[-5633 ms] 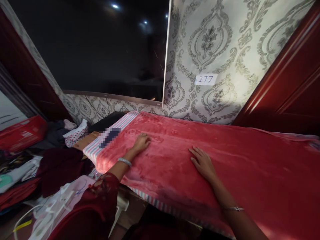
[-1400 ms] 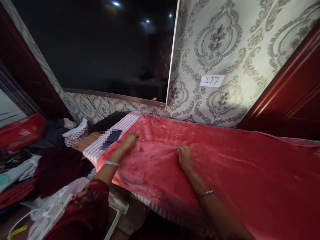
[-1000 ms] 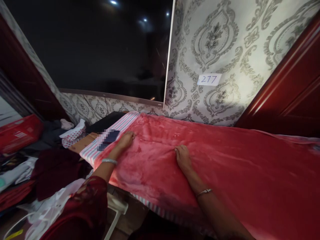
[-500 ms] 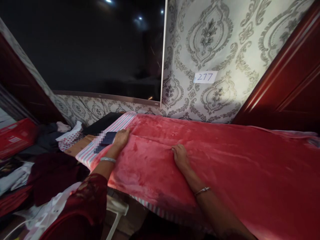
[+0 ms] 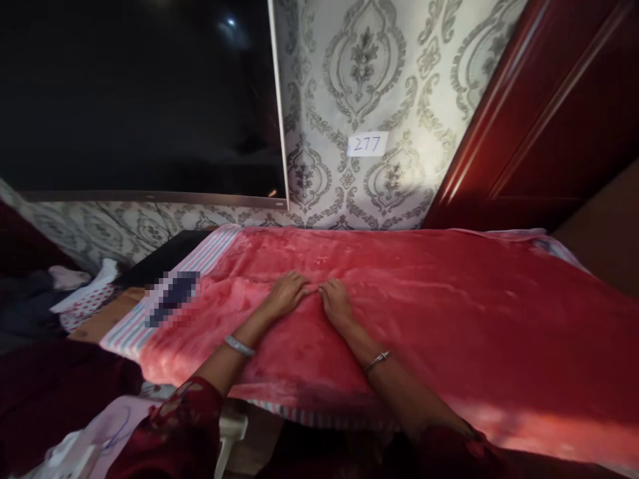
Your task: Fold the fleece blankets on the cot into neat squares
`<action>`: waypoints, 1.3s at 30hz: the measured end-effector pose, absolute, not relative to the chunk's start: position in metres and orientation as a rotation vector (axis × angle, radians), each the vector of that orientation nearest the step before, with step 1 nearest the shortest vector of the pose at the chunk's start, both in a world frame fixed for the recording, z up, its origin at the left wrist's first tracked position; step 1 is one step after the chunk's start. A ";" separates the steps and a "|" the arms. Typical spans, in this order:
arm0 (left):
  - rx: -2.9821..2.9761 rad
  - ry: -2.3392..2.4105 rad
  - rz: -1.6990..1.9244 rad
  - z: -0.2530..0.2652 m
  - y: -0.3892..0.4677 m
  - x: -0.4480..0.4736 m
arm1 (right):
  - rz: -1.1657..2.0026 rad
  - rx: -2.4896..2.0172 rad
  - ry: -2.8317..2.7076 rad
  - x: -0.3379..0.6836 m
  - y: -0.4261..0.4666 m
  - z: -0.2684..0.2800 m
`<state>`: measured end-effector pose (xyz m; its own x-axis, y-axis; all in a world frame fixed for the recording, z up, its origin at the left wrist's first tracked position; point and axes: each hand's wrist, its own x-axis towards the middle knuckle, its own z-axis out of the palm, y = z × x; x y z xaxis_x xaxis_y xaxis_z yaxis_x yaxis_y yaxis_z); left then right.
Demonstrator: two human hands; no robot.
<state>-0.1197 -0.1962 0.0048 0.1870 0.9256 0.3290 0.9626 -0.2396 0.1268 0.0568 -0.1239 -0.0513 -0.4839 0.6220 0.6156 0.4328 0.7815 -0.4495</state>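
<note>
Red plush blanket [image 5: 424, 286] lay spread over the worktop [image 5: 97, 320], slightly rumpled. Left hand [image 5: 287, 294] and right hand [image 5: 337, 305] rested on its left half, close together, fingers [image 5: 299, 282] curled down; couldn't tell whether they had pinched the pile. Likely soft, limp, not fragile, moderately heavy at that spread; a bunched fold or edge looked the best hold. Short, glossy nap; striped fabric [image 5: 202, 256] showed smoother, banding the left end, peeking out along the front.

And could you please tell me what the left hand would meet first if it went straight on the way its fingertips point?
Most likely the right hand, just across a narrow strip of red plush blanket from the left hand, though depth is unclear.
</note>
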 end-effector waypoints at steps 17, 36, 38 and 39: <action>-1.951 -1.896 -0.589 -0.010 -0.183 -0.129 | 0.174 -0.918 -2.066 0.165 -0.098 -0.038; -1.889 -1.684 -0.791 -0.008 -0.190 -0.127 | 0.120 -0.987 -2.222 0.192 -0.097 -0.045; -1.889 -1.675 -0.807 -0.008 -0.190 -0.127 | 0.117 -0.984 -2.217 0.189 -0.097 -0.044; -1.891 -1.668 -0.812 -0.007 -0.191 -0.127 | 0.117 -0.986 -2.214 0.188 -0.097 -0.044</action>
<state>-0.1273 -0.1907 -0.0075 0.0774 0.7006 0.7093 0.9905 -0.1352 0.0254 0.1882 -0.0967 -0.0444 -0.4650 0.6823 0.5642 0.6188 0.7062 -0.3440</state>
